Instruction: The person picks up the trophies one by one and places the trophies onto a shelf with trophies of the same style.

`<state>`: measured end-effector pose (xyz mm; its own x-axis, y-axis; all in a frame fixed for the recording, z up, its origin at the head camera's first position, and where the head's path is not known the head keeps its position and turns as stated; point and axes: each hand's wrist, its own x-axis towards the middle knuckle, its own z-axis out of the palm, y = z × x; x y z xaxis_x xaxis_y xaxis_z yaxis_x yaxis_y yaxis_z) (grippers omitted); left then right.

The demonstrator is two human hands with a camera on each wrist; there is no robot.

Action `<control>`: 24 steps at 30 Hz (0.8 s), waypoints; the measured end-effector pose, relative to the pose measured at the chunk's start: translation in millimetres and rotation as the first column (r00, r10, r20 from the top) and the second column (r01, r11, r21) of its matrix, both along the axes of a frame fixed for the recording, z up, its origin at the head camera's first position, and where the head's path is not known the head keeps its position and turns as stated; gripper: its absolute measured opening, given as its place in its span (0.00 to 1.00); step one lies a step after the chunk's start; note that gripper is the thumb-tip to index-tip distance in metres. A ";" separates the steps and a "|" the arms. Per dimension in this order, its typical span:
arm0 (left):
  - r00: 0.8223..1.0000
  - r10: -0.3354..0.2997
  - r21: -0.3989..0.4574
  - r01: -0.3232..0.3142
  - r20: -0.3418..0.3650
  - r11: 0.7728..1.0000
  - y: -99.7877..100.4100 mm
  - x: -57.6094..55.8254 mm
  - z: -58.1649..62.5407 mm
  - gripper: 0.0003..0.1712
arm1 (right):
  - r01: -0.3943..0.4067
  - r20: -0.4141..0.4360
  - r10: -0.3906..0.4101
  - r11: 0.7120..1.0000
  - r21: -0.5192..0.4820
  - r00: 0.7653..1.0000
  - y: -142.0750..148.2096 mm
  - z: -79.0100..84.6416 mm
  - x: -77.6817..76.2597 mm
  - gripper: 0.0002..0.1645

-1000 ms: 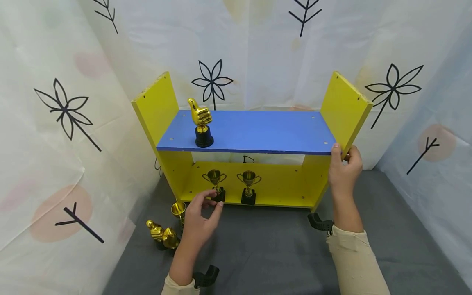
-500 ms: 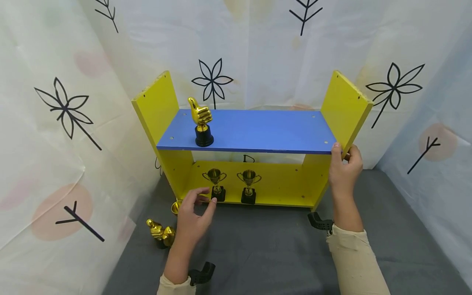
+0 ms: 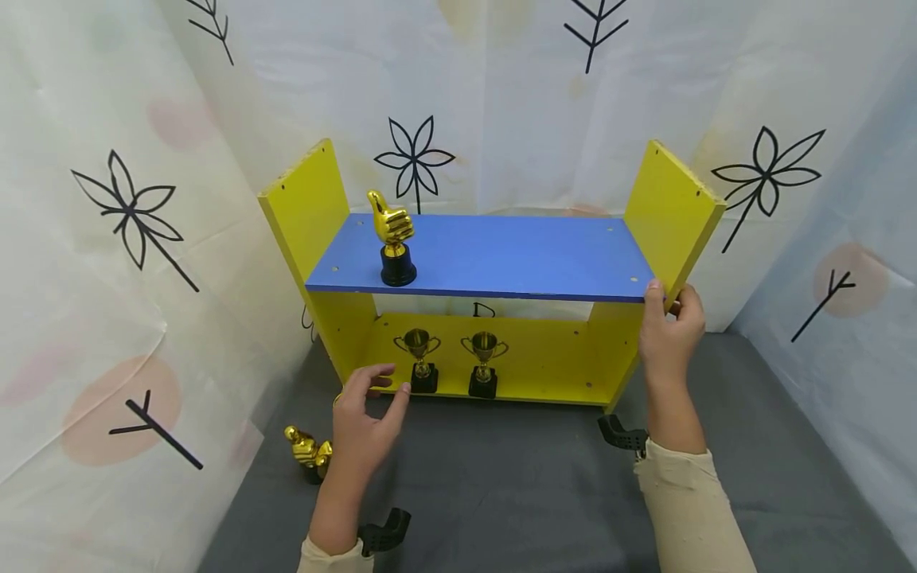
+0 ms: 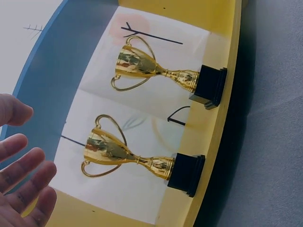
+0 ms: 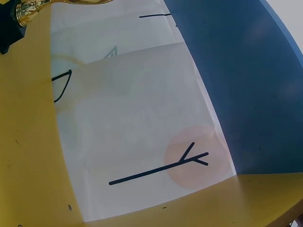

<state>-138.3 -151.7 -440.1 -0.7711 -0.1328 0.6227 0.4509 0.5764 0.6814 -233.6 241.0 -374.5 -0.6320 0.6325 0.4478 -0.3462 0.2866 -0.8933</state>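
Note:
My left hand [image 3: 361, 430] hovers before the shelf's lower left, fingers spread and holding nothing. Just right of its fingertips, a gold trophy cup [image 3: 418, 346] stands upright on a black base on the yellow bottom board. A second trophy cup [image 3: 483, 350] stands to its right; in the left wrist view both cups [image 4: 135, 61] are apart from the hand. With my right hand [image 3: 669, 342] I grip the right side panel of the yellow and blue shelf [image 3: 516, 255], thumb at the front edge. Upright on the blue board is a gold thumbs-up trophy [image 3: 392, 231].
On the grey table [image 3: 501, 485] at left, another thumbs-up trophy [image 3: 304, 447] stands beside a gold piece [image 3: 325, 454] partly covered by my left wrist. Another gold cup behind my left hand is almost fully hidden. A patterned white cloth [image 3: 516, 103] hangs behind the shelf.
My left hand has drawn back leftward from the left trophy cup, now covering the gold cup on the table. My right hand stays on the side panel.

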 end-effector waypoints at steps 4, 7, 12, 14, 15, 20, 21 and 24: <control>1.000 0.006 0.004 -0.006 -0.013 1.000 -3.0 0.0 1.3 0.20 | -0.003 0.013 0.003 1.000 -0.003 1.000 -3.3 3.4 4.3 0.20; 1.000 0.017 0.006 -0.017 -0.011 1.000 -4.8 0.5 2.2 0.20 | -0.004 0.004 0.004 1.000 0.001 1.000 -7.3 9.0 9.7 0.22; 0.999 0.043 0.014 -0.043 -0.006 0.999 -7.1 0.6 0.2 0.20 | -0.017 -0.022 0.017 1.000 0.000 1.000 -14.5 20.1 20.0 0.18; 0.999 0.052 0.018 -0.052 -0.010 0.998 -8.1 0.4 -1.3 0.20 | -0.024 -0.023 0.024 1.000 -0.002 0.999 -16.0 22.2 22.1 0.17; 0.998 0.056 0.022 -0.056 -0.012 0.998 -8.6 0.4 -2.2 0.20 | -0.028 -0.022 0.027 1.000 -0.003 0.999 -16.3 22.5 22.5 0.16; 0.997 0.079 0.037 -0.078 -0.017 0.996 -10.5 0.5 -4.1 0.19 | -0.030 -0.020 0.030 1.000 -0.006 0.999 -14.9 19.6 20.1 0.16; 0.996 0.082 0.041 -0.081 -0.017 0.996 -10.7 0.7 -4.1 0.19 | -0.030 -0.021 0.030 1.000 -0.005 0.999 -14.5 18.9 19.5 0.17; 0.996 0.094 0.049 -0.093 -0.012 0.994 -11.4 1.3 -3.4 0.18 | -0.027 -0.025 0.027 1.000 -0.001 0.999 -13.8 17.4 18.2 0.18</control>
<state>-137.0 -163.0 -443.5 -0.7450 -0.2340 0.6246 0.4063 0.5834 0.7032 -215.4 227.3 -357.1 -0.6375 0.6162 0.4625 -0.3757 0.2755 -0.8848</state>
